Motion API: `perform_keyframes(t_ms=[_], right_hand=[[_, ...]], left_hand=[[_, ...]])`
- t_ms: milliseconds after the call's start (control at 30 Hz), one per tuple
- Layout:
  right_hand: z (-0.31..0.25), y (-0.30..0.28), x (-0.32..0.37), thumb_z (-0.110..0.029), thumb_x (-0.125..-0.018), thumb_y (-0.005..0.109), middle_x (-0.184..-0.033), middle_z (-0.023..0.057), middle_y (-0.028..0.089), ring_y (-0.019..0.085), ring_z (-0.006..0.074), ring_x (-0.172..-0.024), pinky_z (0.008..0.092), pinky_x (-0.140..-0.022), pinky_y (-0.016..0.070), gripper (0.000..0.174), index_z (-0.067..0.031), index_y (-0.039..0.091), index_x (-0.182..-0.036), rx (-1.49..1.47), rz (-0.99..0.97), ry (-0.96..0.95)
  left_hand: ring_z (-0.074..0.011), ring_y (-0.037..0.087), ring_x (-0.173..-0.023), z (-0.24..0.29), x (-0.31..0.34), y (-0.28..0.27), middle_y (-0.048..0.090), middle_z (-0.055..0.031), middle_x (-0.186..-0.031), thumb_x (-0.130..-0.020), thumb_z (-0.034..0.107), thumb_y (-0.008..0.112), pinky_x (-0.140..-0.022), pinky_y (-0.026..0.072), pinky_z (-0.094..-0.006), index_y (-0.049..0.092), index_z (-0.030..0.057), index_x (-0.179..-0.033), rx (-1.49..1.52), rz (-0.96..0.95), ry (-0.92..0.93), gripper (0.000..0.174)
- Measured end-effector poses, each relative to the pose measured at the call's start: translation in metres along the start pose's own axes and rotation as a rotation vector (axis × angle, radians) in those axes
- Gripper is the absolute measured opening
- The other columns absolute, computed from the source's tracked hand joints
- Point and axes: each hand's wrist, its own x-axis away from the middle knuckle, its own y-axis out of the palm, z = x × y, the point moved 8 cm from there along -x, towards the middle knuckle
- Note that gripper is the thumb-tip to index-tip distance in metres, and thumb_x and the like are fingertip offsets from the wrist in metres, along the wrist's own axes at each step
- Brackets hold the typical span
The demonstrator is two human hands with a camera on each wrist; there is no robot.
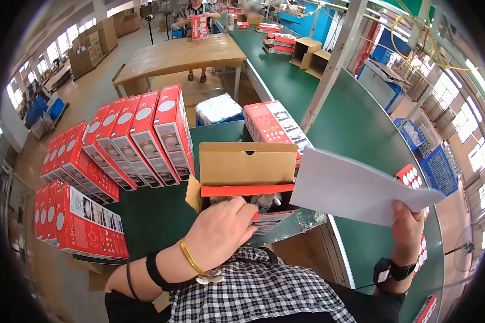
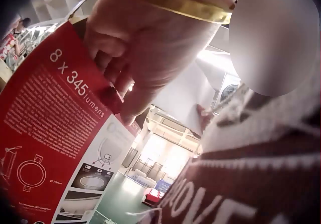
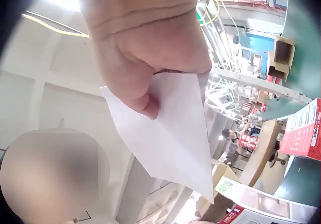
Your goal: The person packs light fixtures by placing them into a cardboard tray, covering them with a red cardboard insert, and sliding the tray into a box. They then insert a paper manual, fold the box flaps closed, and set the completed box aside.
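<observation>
An open red box (image 1: 275, 219) with a raised cardboard flap (image 1: 247, 164) stands in front of the torso, wrapped items partly visible inside. My left hand (image 1: 224, 229) is at its near edge, fingers bent over the rim; in the left wrist view the hand (image 2: 145, 48) grips the edge of the red printed panel (image 2: 55, 98), thumb outside. White paper sheets (image 1: 350, 185) are held out to the right of the box by my right hand (image 1: 407, 229). The right wrist view shows the hand (image 3: 150, 48) pinching the white paper (image 3: 165, 133) between thumb and fingers.
Rows of red boxes (image 1: 145, 137) stand at the left. Another red box (image 1: 272, 125) lies behind the open one, near a blue bin with white contents (image 1: 218, 109). The green conveyor (image 1: 339, 124) runs along the right past a metal post (image 1: 334, 64). A person stands beyond a brown table (image 1: 180, 56).
</observation>
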Motion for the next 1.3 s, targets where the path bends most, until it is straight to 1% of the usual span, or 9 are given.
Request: perform_keyframes(t_ms=[67,133,267,333,400,567,867,967,1300], right_hand=[[-0.002,0.006,-0.012,-0.011,-0.091,0.071,-0.106,0.0022,0.068,0.061,0.0128,-0.100,0.0305,-0.093,0.0444,0.026,-0.0031,0.066,-0.116,-0.106,-0.018,-0.070],[0.009,0.005,-0.020,-0.015,-0.091,0.072,-0.128,0.0046,0.064,0.058,0.0178,-0.119,0.0367,-0.103,0.0432,0.041,-0.0050,0.062,-0.130,-0.118,-0.164,-0.086],[0.009,0.017,-0.038,-0.015,-0.091,0.071,-0.125,0.0063,0.066,0.060,0.0197,-0.118,0.0373,-0.102,0.0449,0.045,-0.0054,0.059,-0.133,-0.135,-0.195,-0.106],[0.000,0.026,-0.040,-0.015,-0.092,0.071,-0.109,0.0140,0.070,0.067,0.0212,-0.096,0.0342,-0.085,0.0526,0.028,-0.0013,0.065,-0.116,0.007,-0.216,-0.157],[-0.033,0.074,-0.050,-0.018,-0.093,0.069,-0.099,0.0285,0.071,0.073,0.0357,-0.092,0.0434,-0.078,0.0595,0.028,0.0039,0.063,-0.108,-0.108,-0.487,-0.289],[-0.069,0.128,-0.054,-0.035,-0.091,0.069,-0.091,0.0241,0.073,0.075,0.0332,-0.077,0.0354,-0.065,0.0593,0.039,-0.0028,0.062,-0.113,0.183,-0.764,-0.699],[-0.110,0.175,-0.054,-0.027,-0.089,0.069,-0.091,0.0181,0.075,0.076,0.0285,-0.077,0.0313,-0.066,0.0605,0.029,0.0007,0.070,-0.097,0.411,-0.715,-0.484],[-0.108,0.189,-0.040,-0.010,-0.082,0.075,-0.100,0.0196,0.074,0.074,0.0285,-0.077,0.0322,-0.070,0.0594,0.038,0.0065,0.068,-0.115,0.460,-0.894,-0.476],[-0.118,0.198,-0.034,-0.001,-0.081,0.075,-0.103,0.0155,0.074,0.074,0.0275,-0.091,0.0310,-0.079,0.0572,0.035,0.0002,0.069,-0.116,0.681,-0.905,-0.213]], left_hand=[[-0.0265,0.063,-0.083,0.000,-0.004,0.003,0.061,-0.0090,-0.089,-0.079,0.021,0.077,-0.074,0.0525,-0.0374,0.064,0.0073,-0.099,-0.019,0.011,-0.024,0.028],[-0.0257,0.064,-0.085,-0.004,-0.008,0.014,0.064,-0.0063,-0.090,-0.080,0.024,0.075,-0.073,0.0526,-0.0370,0.066,0.0087,-0.098,-0.089,-0.140,-0.103,0.025],[-0.0251,0.065,-0.087,-0.001,-0.010,0.023,0.065,-0.0042,-0.089,-0.082,0.026,0.073,-0.075,0.0525,-0.0368,0.068,0.0094,-0.097,-0.081,-0.058,-0.052,0.023],[-0.0253,0.063,-0.094,0.003,-0.012,0.018,0.064,-0.0060,-0.098,-0.081,0.016,0.071,-0.083,0.0515,-0.0385,0.067,0.0094,-0.109,-0.068,-0.075,-0.078,0.029],[-0.0272,0.062,-0.095,0.005,-0.008,0.007,0.063,-0.0067,-0.098,-0.081,0.014,0.070,-0.086,0.0501,-0.0383,0.064,0.0091,-0.111,-0.064,-0.062,-0.096,0.031],[-0.0313,0.058,-0.101,-0.006,0.012,-0.001,0.059,-0.0124,-0.099,-0.079,0.009,0.068,-0.087,0.0500,-0.0409,0.063,0.0058,-0.108,-0.123,0.014,-0.176,0.029],[-0.0376,0.055,-0.104,-0.014,0.021,-0.008,0.052,-0.0175,-0.103,-0.080,0.005,0.060,-0.093,0.0469,-0.0442,0.061,0.0000,-0.092,0.006,0.016,-0.015,0.013],[-0.0394,0.055,-0.106,-0.018,0.023,-0.008,0.052,-0.0207,-0.110,-0.081,0.006,0.058,-0.097,0.0461,-0.0453,0.061,-0.0008,-0.092,0.071,0.020,0.027,0.013],[-0.0384,0.056,-0.116,-0.024,0.031,-0.017,0.049,-0.0242,-0.130,-0.078,0.004,0.064,-0.103,0.0456,-0.0432,0.061,-0.0015,-0.092,0.110,0.119,0.073,0.015]])
